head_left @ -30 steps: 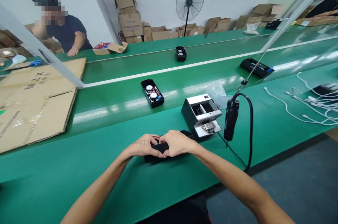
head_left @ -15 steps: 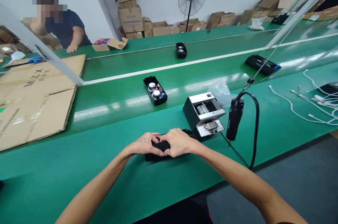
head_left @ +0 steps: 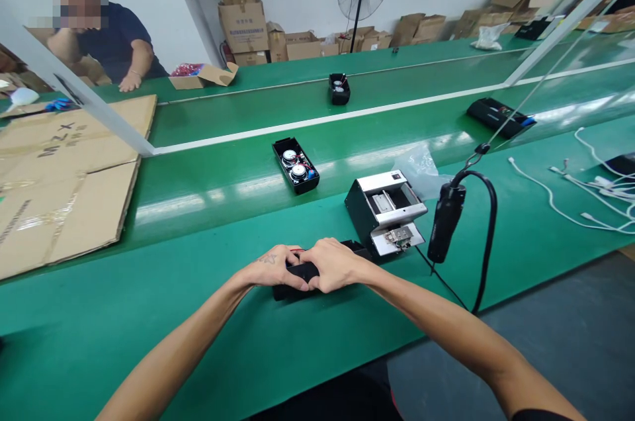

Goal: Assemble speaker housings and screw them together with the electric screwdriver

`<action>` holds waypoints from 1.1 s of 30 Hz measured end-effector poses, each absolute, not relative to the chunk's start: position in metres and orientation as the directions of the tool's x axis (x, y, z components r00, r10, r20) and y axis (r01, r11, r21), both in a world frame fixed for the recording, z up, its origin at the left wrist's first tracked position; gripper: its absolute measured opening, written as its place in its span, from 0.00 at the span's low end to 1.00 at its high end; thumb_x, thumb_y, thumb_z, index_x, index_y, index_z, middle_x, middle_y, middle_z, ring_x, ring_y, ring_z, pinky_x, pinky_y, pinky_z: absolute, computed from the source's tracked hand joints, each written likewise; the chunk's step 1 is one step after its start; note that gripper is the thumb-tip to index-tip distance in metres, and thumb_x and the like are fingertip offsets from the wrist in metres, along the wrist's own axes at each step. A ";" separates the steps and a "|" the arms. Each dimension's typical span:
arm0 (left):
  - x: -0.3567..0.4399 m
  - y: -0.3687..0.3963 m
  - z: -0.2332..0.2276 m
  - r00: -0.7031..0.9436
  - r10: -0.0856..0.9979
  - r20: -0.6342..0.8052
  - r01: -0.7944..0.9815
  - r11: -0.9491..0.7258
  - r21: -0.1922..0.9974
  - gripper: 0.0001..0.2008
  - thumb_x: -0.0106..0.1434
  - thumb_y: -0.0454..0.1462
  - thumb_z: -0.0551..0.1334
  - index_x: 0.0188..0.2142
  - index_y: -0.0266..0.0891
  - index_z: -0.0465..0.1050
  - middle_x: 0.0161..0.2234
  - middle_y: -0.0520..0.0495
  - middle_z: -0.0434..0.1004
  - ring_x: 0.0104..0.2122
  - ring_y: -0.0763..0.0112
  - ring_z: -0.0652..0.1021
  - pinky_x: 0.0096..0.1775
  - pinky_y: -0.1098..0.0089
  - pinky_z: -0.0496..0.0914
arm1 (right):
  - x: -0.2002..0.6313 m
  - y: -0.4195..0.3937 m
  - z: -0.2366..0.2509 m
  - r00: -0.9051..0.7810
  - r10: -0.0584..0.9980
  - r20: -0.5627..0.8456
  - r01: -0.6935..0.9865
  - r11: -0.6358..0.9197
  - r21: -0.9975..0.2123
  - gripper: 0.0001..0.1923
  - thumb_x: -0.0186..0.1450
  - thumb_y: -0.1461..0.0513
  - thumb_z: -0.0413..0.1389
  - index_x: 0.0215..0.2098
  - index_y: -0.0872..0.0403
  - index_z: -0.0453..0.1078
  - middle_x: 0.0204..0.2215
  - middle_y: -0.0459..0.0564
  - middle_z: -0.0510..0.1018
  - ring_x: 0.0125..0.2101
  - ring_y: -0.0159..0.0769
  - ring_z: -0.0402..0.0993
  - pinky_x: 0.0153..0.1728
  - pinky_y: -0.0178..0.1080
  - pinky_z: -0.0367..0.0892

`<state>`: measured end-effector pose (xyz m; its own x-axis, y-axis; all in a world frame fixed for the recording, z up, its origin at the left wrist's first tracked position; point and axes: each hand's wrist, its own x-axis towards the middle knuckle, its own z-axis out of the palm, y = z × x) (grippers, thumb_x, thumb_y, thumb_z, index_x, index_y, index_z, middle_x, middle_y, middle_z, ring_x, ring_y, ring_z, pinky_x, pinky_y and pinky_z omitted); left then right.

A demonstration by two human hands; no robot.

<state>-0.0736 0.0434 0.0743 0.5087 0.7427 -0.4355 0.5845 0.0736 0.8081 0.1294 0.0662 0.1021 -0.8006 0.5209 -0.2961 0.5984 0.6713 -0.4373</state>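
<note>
A: What are the hands on?

B: Both rest on a flat black plastic casing (head_left: 303, 275) lying on the near strip of the green bench (head_left: 149, 322), straight ahead at twelve o'clock. The left hand (head_left: 274, 267) covers its left end, the right hand (head_left: 333, 265) its right end, and the fingers (head_left: 297, 284) of both curl down over the top and meet in the middle, pressed onto the casing.

A: Which step does that look like?

B: I'd judge it a pressing or seating step, the casing being squeezed down against the bench. Whether anything sits beneath the palms, I cannot tell.

A: And what would the next move call for?

B: Probably even pressure at both ends, so the casing doesn't rock.

A: What lies beyond?

B: At one o'clock, just beside the casing, stands a grey metal box-shaped fixture (head_left: 385, 210); at two o'clock a black electric screwdriver (head_left: 446, 222) hangs from a cord. Farther, at twelve, an open black speaker shell with two round drivers (head_left: 296, 165) lies on the green conveyor belt (head_left: 208, 163). At ten o'clock are flattened brown cardboard sheets (head_left: 64, 176), and beyond them another person's hand (head_left: 129, 81).
</note>
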 end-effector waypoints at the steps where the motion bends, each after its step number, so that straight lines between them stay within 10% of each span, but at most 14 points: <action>1: -0.074 0.044 0.074 0.506 0.742 -0.441 0.589 0.076 0.804 0.15 0.45 0.45 0.76 0.19 0.43 0.74 0.42 0.51 0.83 0.64 0.50 0.68 0.59 0.66 0.62 | 0.129 0.067 0.102 -0.800 0.518 -0.303 0.599 0.661 -0.452 0.20 0.57 0.55 0.64 0.47 0.50 0.79 0.34 0.51 0.85 0.36 0.48 0.82 0.30 0.37 0.59; 33: -0.074 0.040 0.072 0.544 0.755 -0.367 0.610 -0.056 0.790 0.13 0.49 0.46 0.75 0.24 0.40 0.80 0.53 0.50 0.79 0.56 0.54 0.76 0.53 0.67 0.69 | 0.128 0.058 0.100 -0.809 0.528 -0.258 0.586 0.691 -0.423 0.17 0.55 0.58 0.63 0.43 0.50 0.81 0.31 0.52 0.85 0.32 0.50 0.82 0.26 0.38 0.57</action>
<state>-0.0740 0.0400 0.0724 0.5440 0.7546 -0.3669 0.6103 -0.0559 0.7902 0.1281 0.0578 0.1001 -0.8090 0.5279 -0.2585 0.5861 0.6911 -0.4229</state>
